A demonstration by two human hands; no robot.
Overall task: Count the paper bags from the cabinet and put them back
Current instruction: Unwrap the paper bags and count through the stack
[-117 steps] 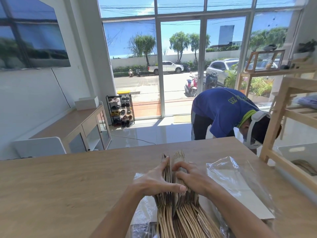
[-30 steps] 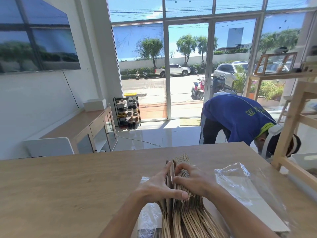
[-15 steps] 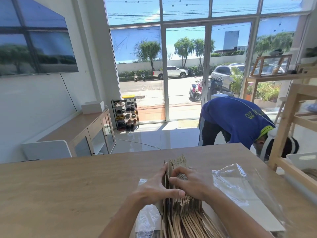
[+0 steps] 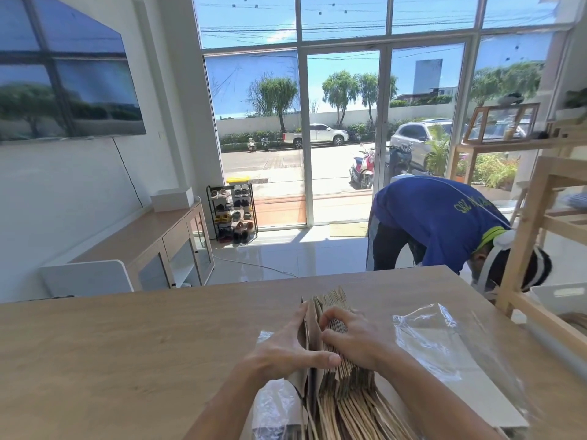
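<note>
A thick stack of brown paper bags (image 4: 346,398) stands on edge on the wooden table (image 4: 127,344), resting on a clear plastic wrapper (image 4: 444,350). My left hand (image 4: 286,354) presses against the left side of the stack, its thumb across the front, holding a few separated bags. My right hand (image 4: 352,341) lies on top of the remaining bags, fingertips curled at the gap between the two parts.
A person in a blue shirt (image 4: 438,223) bends over beyond the table's far right corner. A wooden shelf frame (image 4: 533,236) stands at the right with a white bin (image 4: 559,296). A low sideboard (image 4: 152,242) lines the left wall.
Bags have been flipped from the right part of the stack to the left, one after another. My hands stay at the gap. The person in blue has bent a bit lower.
</note>
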